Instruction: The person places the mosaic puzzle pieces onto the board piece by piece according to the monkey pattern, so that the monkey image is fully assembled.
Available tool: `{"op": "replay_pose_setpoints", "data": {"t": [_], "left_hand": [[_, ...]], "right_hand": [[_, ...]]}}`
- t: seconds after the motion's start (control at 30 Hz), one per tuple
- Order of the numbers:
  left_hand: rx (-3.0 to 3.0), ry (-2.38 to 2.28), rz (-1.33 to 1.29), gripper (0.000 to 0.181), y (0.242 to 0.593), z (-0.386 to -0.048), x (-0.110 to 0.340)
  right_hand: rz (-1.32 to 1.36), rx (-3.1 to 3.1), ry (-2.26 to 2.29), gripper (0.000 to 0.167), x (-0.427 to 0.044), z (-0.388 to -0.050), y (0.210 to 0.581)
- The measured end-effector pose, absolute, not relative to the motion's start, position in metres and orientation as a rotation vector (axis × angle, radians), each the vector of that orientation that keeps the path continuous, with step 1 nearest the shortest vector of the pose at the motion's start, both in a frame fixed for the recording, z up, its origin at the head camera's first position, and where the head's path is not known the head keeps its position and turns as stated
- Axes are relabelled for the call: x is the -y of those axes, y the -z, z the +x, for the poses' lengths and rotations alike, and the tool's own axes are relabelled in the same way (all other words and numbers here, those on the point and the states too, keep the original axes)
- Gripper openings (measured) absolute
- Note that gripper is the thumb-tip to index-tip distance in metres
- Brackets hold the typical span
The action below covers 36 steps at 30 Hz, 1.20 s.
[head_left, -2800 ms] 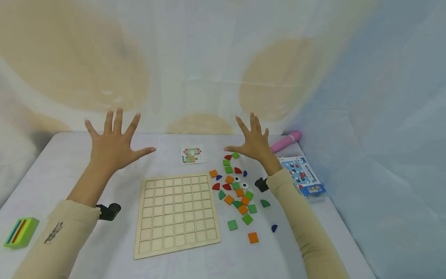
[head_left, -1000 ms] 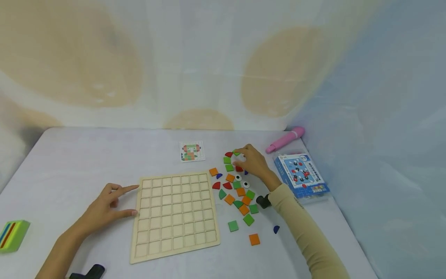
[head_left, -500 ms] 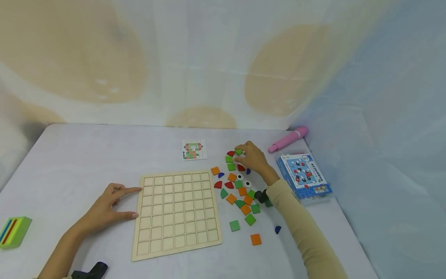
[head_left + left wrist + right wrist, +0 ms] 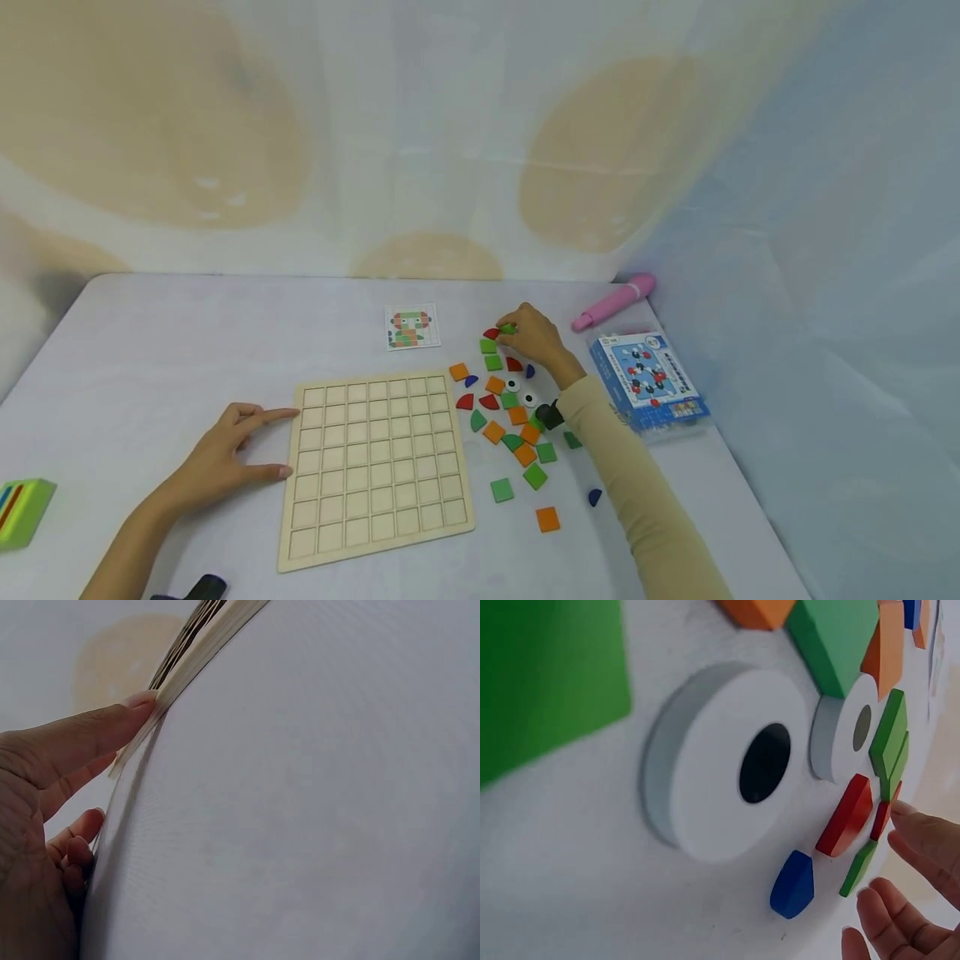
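Observation:
In the head view, a wooden grid board (image 4: 378,467) lies at the middle of the table. My left hand (image 4: 221,454) is at its left side, thumb and forefinger stretched out and spread along the edge. The left wrist view shows the thumb (image 4: 112,731) touching the board's rim (image 4: 199,660). My right hand (image 4: 534,337) reaches down over a green square tile (image 4: 508,329) at the far end of the loose pieces. In the right wrist view its fingers are parted close beside that green tile (image 4: 859,868), beside a red quarter-round piece (image 4: 883,820). No grip is visible.
Orange tiles (image 4: 547,519), round eye pieces (image 4: 528,399) and blue half-rounds (image 4: 595,497) lie right of the board. A pattern card (image 4: 412,327) lies behind it. A blue box (image 4: 648,379) and pink stick (image 4: 615,302) are at right, a green block (image 4: 24,512) at left.
Both hands have come down from raised and spread, the left to the board's edge, the right to the far green tile. Lately the right thumb and forefinger have drawn closer together around that tile.

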State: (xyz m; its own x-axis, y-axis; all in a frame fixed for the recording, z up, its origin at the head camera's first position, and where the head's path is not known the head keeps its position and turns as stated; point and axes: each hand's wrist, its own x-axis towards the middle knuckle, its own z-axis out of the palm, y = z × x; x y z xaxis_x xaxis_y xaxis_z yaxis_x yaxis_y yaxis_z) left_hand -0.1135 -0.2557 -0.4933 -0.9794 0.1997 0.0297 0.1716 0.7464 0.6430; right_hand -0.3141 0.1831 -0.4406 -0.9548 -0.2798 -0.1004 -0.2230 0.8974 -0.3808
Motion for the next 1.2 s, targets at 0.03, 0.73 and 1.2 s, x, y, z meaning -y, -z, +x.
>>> {"op": "replay_pose_setpoints", "data": {"t": [0.03,0.73,1.2], "left_hand": [[-2.898,-1.066,0.31,0.077,0.494,-0.113,0.256],[-2.903,-1.074,0.288,0.078,0.496,-0.114,0.253],[-2.888,-1.106,0.31,0.076,0.497,-0.12,0.245]], "right_hand": [[-0.396,-2.912,0.547,0.031,-0.183,-0.314,0.441],[-0.565,-2.992,0.398,0.028,-0.166,-0.303,0.426],[-1.167,-2.818,0.353,0.026,-0.084,-0.257,0.405]]}}
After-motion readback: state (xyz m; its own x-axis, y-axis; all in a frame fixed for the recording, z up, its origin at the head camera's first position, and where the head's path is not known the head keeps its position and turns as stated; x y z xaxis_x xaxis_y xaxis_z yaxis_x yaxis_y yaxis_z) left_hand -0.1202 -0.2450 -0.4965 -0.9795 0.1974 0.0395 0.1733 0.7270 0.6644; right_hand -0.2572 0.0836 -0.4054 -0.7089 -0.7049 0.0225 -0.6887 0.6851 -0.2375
